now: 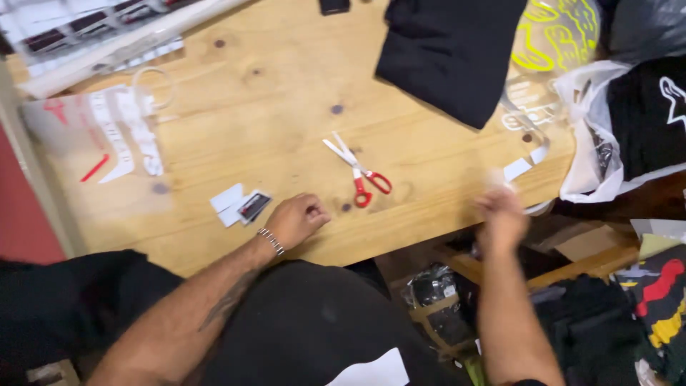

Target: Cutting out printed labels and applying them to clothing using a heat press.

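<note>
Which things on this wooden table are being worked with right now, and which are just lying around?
In hand: left hand fisted beside small white and black paper cutouts; blurred right hand at clear film strip.
Lying about: red-handled scissors, folded black garment, white plastic bag.

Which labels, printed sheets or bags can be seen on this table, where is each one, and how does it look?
Small labels: beside the left hand, white pieces and one dark piece.
Clear printed film: table's left side, white and red shapes.
Sticker sheets: top left corner, rows of dark rectangles.
White plastic bag: right edge, holds black cloth.
Yellow-print film: top right, clear.
Right hand: blurred at the table edge.
</note>
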